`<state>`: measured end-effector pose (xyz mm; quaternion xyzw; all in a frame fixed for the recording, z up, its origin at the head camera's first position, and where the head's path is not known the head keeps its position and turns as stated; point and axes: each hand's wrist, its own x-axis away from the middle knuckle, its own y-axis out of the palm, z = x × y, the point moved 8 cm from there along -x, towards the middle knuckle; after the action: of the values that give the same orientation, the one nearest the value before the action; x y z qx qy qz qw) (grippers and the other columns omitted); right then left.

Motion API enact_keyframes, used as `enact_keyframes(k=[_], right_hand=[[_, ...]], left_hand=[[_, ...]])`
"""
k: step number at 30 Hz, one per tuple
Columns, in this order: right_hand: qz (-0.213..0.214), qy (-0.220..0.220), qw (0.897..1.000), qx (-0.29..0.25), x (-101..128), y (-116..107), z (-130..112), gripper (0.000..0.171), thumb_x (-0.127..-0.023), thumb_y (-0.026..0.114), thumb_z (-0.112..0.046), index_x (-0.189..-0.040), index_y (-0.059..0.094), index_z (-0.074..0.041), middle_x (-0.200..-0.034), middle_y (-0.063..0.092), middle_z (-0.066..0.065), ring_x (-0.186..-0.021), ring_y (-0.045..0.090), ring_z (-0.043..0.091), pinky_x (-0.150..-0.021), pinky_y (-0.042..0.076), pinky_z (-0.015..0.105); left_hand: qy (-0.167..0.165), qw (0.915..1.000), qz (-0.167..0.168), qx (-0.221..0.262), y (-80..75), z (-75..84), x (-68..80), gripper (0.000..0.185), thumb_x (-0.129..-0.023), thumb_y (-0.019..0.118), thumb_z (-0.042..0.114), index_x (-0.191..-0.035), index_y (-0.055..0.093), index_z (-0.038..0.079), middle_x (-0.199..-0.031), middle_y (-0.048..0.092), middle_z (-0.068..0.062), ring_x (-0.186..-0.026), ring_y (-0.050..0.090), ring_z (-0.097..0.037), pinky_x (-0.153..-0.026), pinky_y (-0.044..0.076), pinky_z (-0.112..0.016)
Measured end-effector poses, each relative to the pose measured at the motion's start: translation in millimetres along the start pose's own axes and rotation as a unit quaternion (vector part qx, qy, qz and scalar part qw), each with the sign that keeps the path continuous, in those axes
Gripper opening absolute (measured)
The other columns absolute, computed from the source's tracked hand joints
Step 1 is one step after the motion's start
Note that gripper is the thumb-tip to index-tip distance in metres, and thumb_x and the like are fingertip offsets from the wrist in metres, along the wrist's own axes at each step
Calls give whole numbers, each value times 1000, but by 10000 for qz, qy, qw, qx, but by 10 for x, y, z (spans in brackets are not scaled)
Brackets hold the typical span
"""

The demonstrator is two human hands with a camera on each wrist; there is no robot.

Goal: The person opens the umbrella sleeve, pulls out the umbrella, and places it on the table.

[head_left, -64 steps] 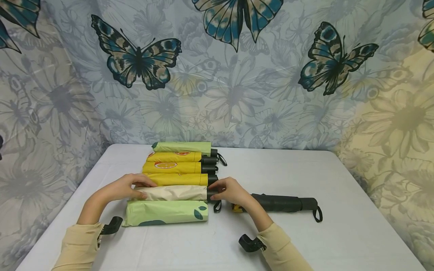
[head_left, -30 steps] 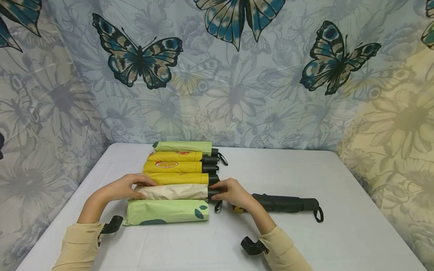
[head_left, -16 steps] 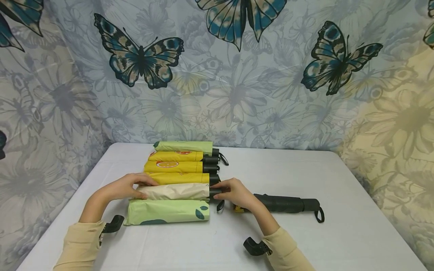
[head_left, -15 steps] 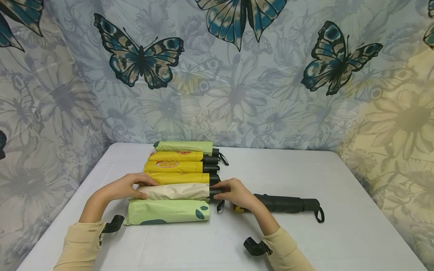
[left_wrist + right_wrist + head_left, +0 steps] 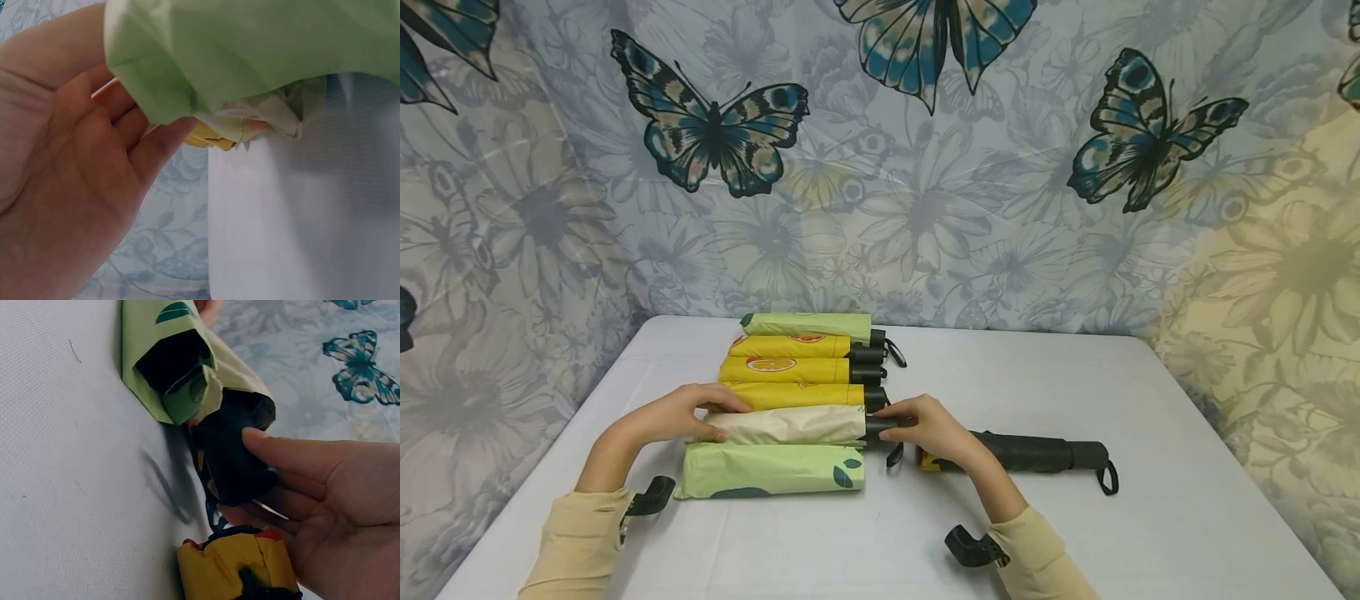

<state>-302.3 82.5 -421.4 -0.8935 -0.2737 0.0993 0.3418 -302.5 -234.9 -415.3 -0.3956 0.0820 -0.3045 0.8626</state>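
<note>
A folded cream umbrella (image 5: 786, 425) lies in a row of folded umbrellas on the white table (image 5: 1075, 533). My left hand (image 5: 711, 419) holds its left end, thumb on top. My right hand (image 5: 901, 423) pinches the black handle (image 5: 880, 425) that sticks out of its right end. In the right wrist view the thumb (image 5: 262, 440) lies on the black handle (image 5: 231, 462) with the fingers under it. In the left wrist view my left hand (image 5: 75, 175) reaches behind the light green umbrella (image 5: 250, 50), so its fingertips are mostly hidden.
A light green umbrella (image 5: 767, 471) lies in front of the cream one. Behind it are three yellow umbrellas (image 5: 782, 369) and another green one (image 5: 808, 327). A black umbrella (image 5: 1037, 454) with a yellow tip (image 5: 231, 565) lies to the right, under my right wrist. Butterfly cloth hangs behind the table.
My right hand has drawn slightly to the right with the black handle, so a little more of the handle shows beyond the cream cover. The left hand has stayed in place.
</note>
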Motion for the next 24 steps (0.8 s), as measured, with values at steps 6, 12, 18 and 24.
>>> enact_keyframes(k=[6, 12, 18, 24], right_hand=[[18, 91, 9999, -53, 17, -17, 21, 33, -90, 70, -24, -120, 70, -9, -121, 69, 12, -103, 69, 21, -85, 58, 31], [95, 234, 9997, -45, 52, -81, 74, 32, -90, 71, -24, -119, 71, -11, -122, 69, 11, -102, 68, 19, -83, 57, 29], [103, 404, 9988, -265, 128, -176, 154, 32, -90, 71, -24, -119, 71, -10, -119, 70, 13, -95, 69, 16, -80, 58, 30], [45, 382, 9982, -456, 167, -208, 185, 34, -90, 71, -24, -120, 70, -8, -118, 70, 15, -93, 69, 15, -77, 58, 27]], left_hand=[[-39, 10000, 16, -10, 6, -23, -6, 43, -84, 75, 36, -124, 67, 23, -130, 63, -5, -116, 58, -13, -95, 50, -32], [55, 10000, 21, 18, 4, 6, 4, 40, -85, 75, 33, -123, 67, 22, -128, 63, -6, -113, 57, -6, -93, 50, -27], [55, 9999, -48, 140, -4, 45, 13, 41, -85, 75, 31, -123, 67, 18, -128, 63, -9, -112, 59, -16, -92, 50, -33], [34, 9998, -59, 198, 2, 41, -1, 39, -85, 75, 27, -122, 68, 18, -128, 63, -9, -118, 56, -27, -93, 50, -41]])
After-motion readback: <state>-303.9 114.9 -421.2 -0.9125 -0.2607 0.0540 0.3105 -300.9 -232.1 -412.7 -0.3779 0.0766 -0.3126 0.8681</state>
